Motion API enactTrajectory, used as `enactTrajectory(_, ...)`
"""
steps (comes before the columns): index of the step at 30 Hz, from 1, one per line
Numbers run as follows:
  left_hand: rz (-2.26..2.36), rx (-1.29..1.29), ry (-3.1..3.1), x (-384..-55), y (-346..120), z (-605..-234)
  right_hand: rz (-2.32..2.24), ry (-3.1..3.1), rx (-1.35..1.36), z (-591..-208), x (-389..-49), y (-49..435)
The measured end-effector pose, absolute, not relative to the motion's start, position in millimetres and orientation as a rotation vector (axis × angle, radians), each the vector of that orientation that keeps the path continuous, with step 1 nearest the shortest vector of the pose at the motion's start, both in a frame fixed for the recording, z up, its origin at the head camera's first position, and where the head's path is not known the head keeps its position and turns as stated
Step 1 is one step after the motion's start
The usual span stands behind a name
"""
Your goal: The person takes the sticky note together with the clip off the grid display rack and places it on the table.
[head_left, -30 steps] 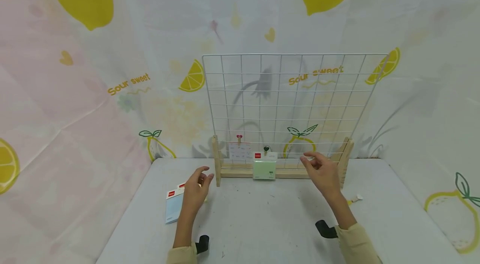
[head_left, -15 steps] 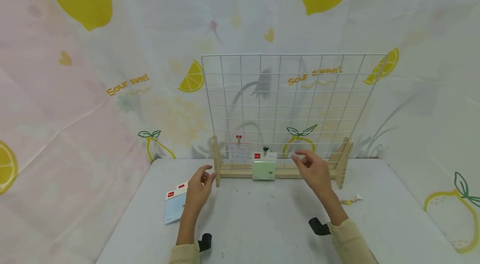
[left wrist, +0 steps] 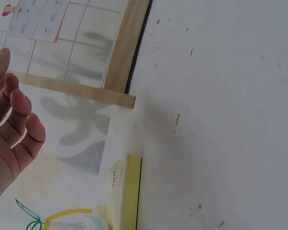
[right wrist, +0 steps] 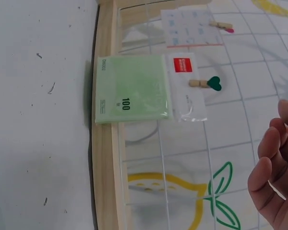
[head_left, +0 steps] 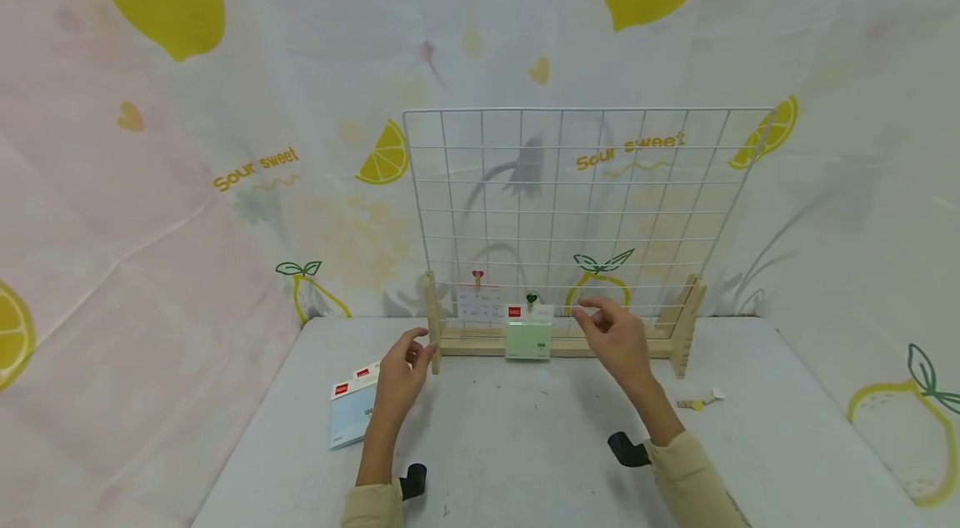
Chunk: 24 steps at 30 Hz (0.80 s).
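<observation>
My left hand (head_left: 402, 374) hovers above the table near the left foot of the rack, fingers loosely curled and holding nothing. Likewise empty, my right hand (head_left: 617, 338) is raised before the wire grid (head_left: 562, 109), to the right of a green sticky-note pack (head_left: 528, 341). A clothespin with a green heart (right wrist: 214, 83) holds that pack on the grid. To its left hangs a printed sheet (right wrist: 189, 28) under a clothespin with a red heart (head_left: 477, 274). A blue sticky-note pack (head_left: 348, 418) lies left of my left hand, partly overlapping another pack (head_left: 367, 371).
The grid stands in a wooden base (head_left: 585, 347) with upright feet at both ends. A small clothespin with a yellow decoration (head_left: 697, 405) lies at the right of the white table (head_left: 517, 461). In the left wrist view, a yellow sticky-note pack (left wrist: 131, 191) shows low down.
My right hand has moved left along the front of the grid, towards the green pack. My left hand has shifted slightly right, showing more of the blue pack.
</observation>
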State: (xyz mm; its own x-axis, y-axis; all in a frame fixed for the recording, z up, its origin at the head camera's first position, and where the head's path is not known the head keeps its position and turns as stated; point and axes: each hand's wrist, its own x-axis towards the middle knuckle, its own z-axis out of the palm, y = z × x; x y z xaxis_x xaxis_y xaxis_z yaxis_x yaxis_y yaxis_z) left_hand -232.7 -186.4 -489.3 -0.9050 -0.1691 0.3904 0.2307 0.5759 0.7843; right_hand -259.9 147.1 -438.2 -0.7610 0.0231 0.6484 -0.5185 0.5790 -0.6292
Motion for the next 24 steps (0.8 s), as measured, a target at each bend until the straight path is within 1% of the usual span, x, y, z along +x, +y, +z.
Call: enactTrajectory(24, -1.328, -0.077, -2.361, -239, -180, -485, 1.198, -2.164, 0.443, -432, -261, 132)
